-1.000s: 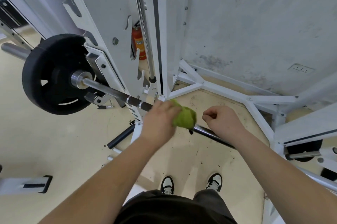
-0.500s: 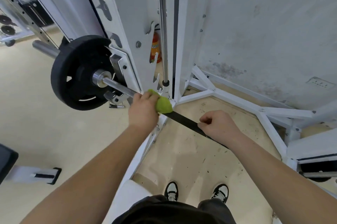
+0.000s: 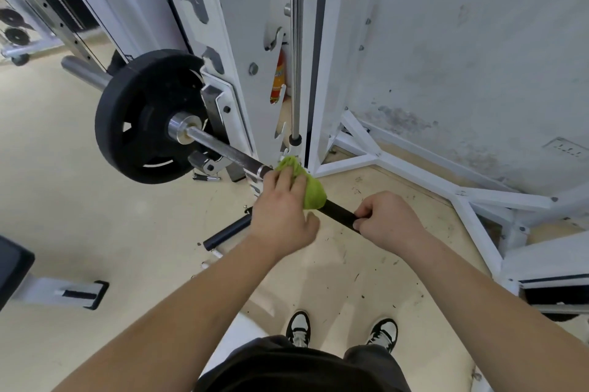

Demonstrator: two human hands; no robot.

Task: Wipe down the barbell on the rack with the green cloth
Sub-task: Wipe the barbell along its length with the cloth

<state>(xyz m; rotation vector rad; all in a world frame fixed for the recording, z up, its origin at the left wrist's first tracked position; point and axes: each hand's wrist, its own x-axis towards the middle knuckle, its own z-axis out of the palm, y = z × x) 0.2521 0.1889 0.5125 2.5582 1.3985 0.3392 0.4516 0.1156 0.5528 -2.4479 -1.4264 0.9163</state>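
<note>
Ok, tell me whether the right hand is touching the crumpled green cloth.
Apart. The head view shows a bare stretch of black barbell shaft between the crumpled green cloth and the right hand.

Holds green cloth (image 3: 311,191) wrapped round barbell (image 3: 220,147) with left hand (image 3: 283,216), just beside white rack upright (image 3: 237,41). Grips the bar's black section with right hand (image 3: 387,221), near the cloth. Faces black weight plate (image 3: 140,124) on the bar and orange fire extinguisher (image 3: 278,82) behind the upright.
</note>
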